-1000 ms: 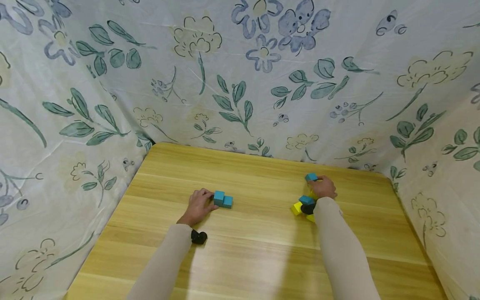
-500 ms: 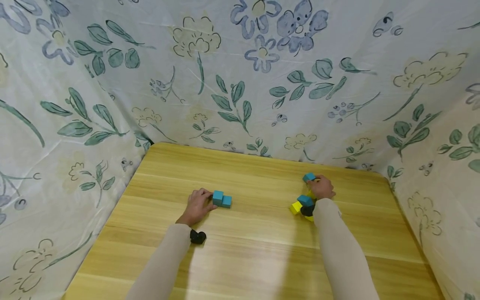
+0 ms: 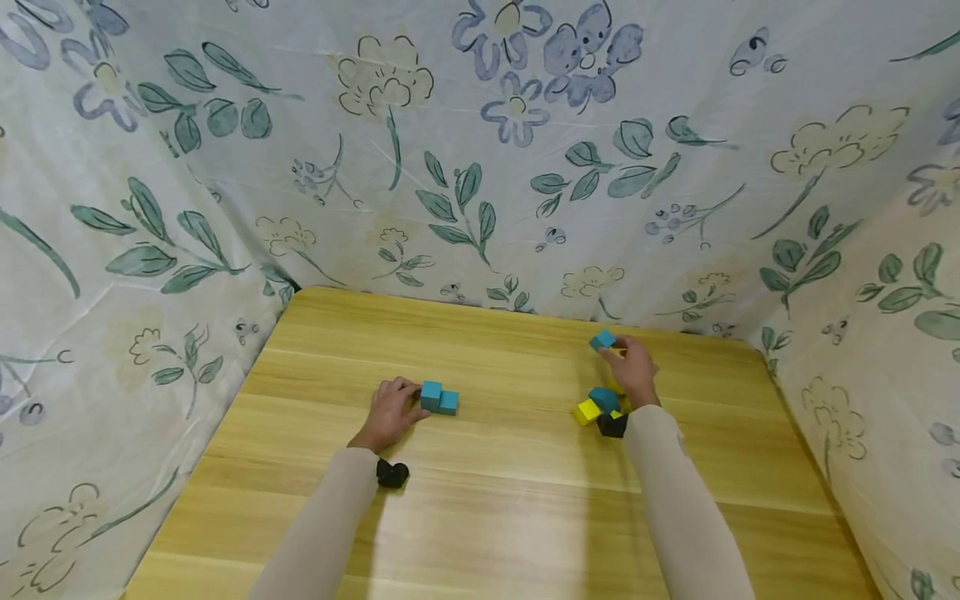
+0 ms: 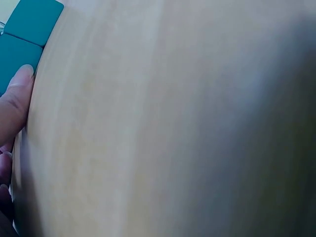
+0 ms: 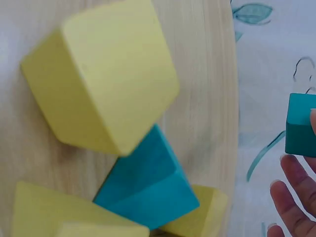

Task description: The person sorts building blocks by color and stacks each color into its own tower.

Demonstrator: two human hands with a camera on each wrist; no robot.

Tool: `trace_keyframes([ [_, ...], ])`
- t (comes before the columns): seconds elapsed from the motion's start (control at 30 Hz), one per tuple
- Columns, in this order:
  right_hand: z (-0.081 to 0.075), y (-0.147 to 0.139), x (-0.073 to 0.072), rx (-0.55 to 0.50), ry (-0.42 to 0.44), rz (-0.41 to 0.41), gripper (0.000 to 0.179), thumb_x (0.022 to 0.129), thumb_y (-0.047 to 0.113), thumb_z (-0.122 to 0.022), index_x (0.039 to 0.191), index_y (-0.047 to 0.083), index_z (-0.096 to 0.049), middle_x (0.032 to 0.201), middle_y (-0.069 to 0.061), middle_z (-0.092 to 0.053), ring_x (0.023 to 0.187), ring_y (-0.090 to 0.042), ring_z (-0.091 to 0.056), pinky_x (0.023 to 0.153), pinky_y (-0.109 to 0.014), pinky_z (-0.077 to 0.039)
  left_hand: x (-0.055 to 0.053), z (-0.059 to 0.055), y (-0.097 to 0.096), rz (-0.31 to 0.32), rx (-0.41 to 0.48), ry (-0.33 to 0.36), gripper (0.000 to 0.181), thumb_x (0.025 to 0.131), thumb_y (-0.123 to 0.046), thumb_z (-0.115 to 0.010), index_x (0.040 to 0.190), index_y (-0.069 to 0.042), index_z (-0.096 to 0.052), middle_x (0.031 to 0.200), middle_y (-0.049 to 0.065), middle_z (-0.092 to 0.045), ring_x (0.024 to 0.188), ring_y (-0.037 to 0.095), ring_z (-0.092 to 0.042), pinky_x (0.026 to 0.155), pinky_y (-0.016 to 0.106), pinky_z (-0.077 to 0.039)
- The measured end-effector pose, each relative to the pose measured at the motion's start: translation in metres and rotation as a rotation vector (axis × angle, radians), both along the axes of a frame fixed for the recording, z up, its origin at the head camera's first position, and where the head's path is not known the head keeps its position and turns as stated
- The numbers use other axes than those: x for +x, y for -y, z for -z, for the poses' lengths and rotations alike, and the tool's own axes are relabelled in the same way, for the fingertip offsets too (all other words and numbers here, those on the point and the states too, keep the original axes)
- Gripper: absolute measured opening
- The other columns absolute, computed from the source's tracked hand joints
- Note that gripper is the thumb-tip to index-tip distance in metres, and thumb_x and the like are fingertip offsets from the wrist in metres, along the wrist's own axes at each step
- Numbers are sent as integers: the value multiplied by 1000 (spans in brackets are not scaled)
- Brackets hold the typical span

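In the head view, my left hand [image 3: 392, 413] grips a blue block [image 3: 431, 395] at the left of the table, thumb against its near side. A second, lower-looking blue block [image 3: 448, 402] touches it on the right; the left wrist view shows the two side by side [image 4: 32, 22]. At the far right, my right hand [image 3: 633, 367] pinches a blue cube [image 3: 602, 340] above the table. The right wrist view shows this blue cube [image 5: 300, 126] between thumb and fingers, partly out of frame.
Below my right hand lies a pile: a yellow block [image 3: 587, 412], a blue wedge-shaped block [image 5: 150, 180] and other yellow blocks [image 5: 59, 212], partly hidden by the wrist. Black wrist cameras [image 3: 392, 474] sit on both wrists. Flowered cloth [image 3: 450, 167] hangs behind the wooden table [image 3: 480, 500].
My right hand has lifted the blue cube and moved it a little left, away from the pile. My left hand stays on its block. The head view has shifted slightly.
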State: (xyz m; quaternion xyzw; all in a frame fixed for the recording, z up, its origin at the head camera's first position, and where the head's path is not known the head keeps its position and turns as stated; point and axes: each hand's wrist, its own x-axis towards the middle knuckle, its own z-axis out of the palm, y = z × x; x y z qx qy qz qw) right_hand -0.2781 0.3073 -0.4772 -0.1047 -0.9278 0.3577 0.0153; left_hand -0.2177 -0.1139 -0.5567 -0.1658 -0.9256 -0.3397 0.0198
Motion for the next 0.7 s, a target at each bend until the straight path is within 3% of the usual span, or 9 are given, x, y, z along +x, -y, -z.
trace_keyframes([
  [0.23,-1,15,20,-22,-44,-101,49,99,30,-54,134,-4,-47,131,-23,-52,118,-40,-45,100,-62,-14,0,0,0,-4,3,13,46,87,-25,-72,124,-1,-61,113,12,-55,106,34,-46,88,50,-33],
  [0.53,2,41,49,-80,-76,-163,46,98,27,-58,134,-1,-49,131,-22,-53,119,-39,-47,103,-63,-8,1,-1,-1,-5,-15,32,46,87,-26,-72,124,-1,-60,113,12,-55,104,33,-45,88,49,-33],
  [0.6,4,48,55,-91,-84,-177,47,97,26,-59,134,-1,-49,131,-22,-53,119,-39,-47,105,-62,-12,1,-2,-2,-5,-9,36,47,87,-25,-72,125,0,-60,114,13,-55,105,33,-45,89,49,-33],
  [0.7,6,60,64,-110,-89,-206,47,97,27,-60,134,0,-49,132,-21,-53,119,-38,-48,102,-57,-28,1,-3,-2,-8,-5,35,47,87,-24,-72,124,1,-60,114,13,-55,106,34,-45,90,50,-33],
])
